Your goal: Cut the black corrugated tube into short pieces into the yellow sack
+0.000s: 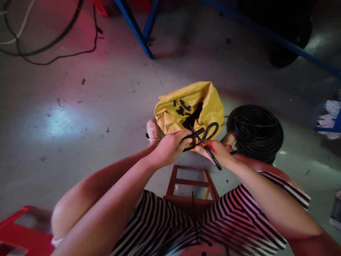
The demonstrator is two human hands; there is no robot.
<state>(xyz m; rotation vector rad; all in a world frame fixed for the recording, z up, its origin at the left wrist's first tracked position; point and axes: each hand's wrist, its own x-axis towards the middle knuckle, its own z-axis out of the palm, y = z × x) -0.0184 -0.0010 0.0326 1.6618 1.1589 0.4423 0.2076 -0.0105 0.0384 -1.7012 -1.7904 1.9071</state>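
Note:
My left hand (174, 144) is closed around black tubing (197, 133); one ribbed end sticks out past the fingers toward the right. My right hand (217, 151) grips scissors (202, 143) with black loop handles and an orange part near the pivot. Their blades point up and left, crossing the tubing close to my left fingertips. Whether the blades are closed on the tubing, I cannot tell. Just beyond both hands stands a yellow sack (213, 101) with its mouth spread wide. Several short cut black tube pieces (181, 109) lie on its inner fold.
A big coil of black tubing (257, 131) rests on the floor to the right, beside a shoe. Between my legs is a wooden stool (191, 182). A red plastic stool (29, 231) is at lower left. Blue metal legs (138, 32) and loose cables (66, 55) lie farther off.

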